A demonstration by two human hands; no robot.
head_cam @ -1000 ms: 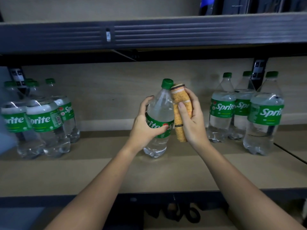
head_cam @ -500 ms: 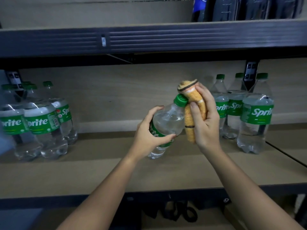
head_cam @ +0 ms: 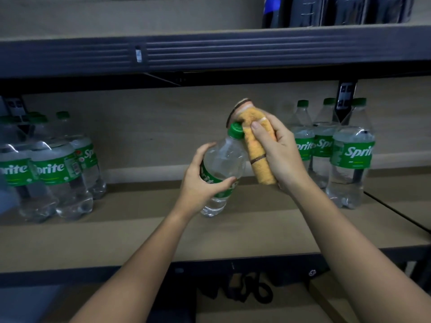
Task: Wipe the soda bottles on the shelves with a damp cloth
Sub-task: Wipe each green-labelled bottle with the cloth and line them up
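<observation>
Your left hand [head_cam: 198,180] grips the Sprite bottle [head_cam: 221,169] by its label above the shelf board [head_cam: 140,231], in the open stretch between the left bottles [head_cam: 53,173] and the right bottles [head_cam: 349,157]. Fingers hide part of the label. It tilts, its green cap [head_cam: 236,131] pointing up-right, touching the folded yellow cloth [head_cam: 257,148] clasped in your right hand [head_cam: 279,152].

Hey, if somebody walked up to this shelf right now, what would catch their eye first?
Mid-shelf, the left hand holds a tilted Sprite bottle by its label, while the right hand presses a rolled orange cloth against its green cap. Clusters of upright Sprite bottles stand at the left and right of the wooden shelf. Dark bottles sit on the shelf above, top right.
</observation>
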